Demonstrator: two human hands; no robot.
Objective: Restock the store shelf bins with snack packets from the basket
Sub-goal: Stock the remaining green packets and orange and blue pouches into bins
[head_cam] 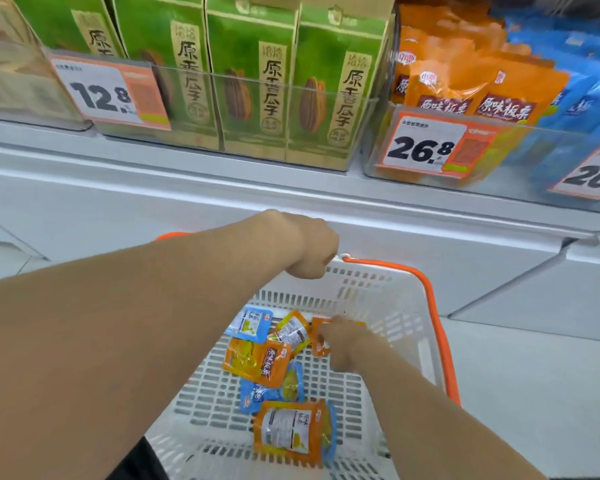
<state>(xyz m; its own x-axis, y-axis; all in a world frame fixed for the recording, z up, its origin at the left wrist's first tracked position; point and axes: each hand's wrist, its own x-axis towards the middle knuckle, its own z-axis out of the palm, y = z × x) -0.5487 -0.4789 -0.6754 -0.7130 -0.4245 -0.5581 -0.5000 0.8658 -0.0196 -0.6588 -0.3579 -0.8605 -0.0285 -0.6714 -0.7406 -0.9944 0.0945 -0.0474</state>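
while the left hand (310, 252) is closed in a fist round the orange handle (430, 299) at the far rim of the white basket (371, 296), the right hand (343, 341) is down inside the basket, close to its right wall. its fingers are bent onto a small orange packet (321, 337) and seem to pinch its edge, though the fingertips are partly hidden, so how firm the hold is cannot be told. that packet sits tilted at the far right of the basket floor.

more snack packets lie loose in the basket, left of the hand and nearer the person: a blue packet (250, 323) at the far left, a yellow-fronted packet (291, 330) touching it, a face-up orange packet (257, 362), a second blue packet (274, 389) partly under that, and a label-side-up packet (295, 431) nearest.

above and beyond the basket, a clear shelf bin (373, 140) holds orange packets behind a 26.8 price tag (426, 147). left of it stand green boxes (253, 81).
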